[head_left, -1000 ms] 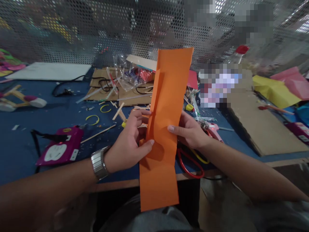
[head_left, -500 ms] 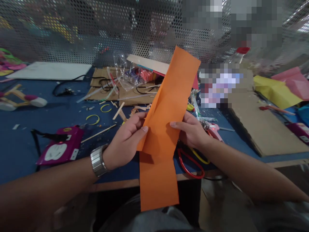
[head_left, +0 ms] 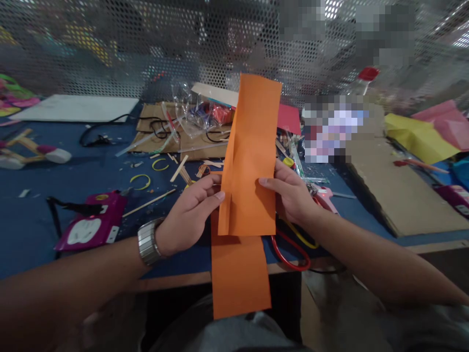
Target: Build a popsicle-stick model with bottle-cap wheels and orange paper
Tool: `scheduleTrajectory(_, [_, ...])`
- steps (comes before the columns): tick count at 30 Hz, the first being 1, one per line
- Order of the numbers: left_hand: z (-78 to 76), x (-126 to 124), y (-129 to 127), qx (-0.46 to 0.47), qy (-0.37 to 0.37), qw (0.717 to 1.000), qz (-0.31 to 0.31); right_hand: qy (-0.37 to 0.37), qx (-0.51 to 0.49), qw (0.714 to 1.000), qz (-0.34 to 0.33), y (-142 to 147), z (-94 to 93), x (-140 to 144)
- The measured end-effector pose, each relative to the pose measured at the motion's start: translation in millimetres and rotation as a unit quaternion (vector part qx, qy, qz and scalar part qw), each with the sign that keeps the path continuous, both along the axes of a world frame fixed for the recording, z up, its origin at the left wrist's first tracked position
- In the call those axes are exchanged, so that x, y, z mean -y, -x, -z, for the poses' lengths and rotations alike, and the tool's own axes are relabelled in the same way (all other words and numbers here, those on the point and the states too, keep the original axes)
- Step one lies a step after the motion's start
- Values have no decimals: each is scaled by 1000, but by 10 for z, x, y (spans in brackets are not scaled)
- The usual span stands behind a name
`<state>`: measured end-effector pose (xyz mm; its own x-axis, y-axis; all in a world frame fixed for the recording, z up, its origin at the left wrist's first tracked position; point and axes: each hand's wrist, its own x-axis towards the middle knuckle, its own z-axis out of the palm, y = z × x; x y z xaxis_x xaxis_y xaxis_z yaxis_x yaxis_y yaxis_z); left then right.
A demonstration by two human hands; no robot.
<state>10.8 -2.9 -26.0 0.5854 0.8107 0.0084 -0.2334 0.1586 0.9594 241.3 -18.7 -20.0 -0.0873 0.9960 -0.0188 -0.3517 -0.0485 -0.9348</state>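
I see my left hand [head_left: 186,215], watch on the wrist, pinching the left edge of a long orange paper strip [head_left: 249,161] between thumb and fingers. The strip stands upright between both hands, long axis running away from me, its upper part folded over a lower flap [head_left: 240,274] hanging past the counter [head_left: 73,220] edge. My right hand [head_left: 293,193] grips the right edge, fingers closed behind it. Both hands sit level, equally near.

Right fingers [head_left: 269,183] mostly behind orange paper [head_left: 252,161]
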Motion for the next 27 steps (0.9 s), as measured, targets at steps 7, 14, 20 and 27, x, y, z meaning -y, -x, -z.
scheduleTrajectory(7, [-48,18,-25,-45,-48,998,12,-44,32,998,21,10,6,-4])
scheduleTrajectory(14, [-49,-11,-22,-31,-8,999,-33,-87,33,993,76,-25,-13,41])
scheduleTrajectory(20, [-101,-14,-4,-63,-12,997,-44,-118,50,987,102,-63,113,9])
scheduleTrajectory(27, [-119,-5,-7,-154,-108,979,-72,-96,92,984,-115,-89,72,79])
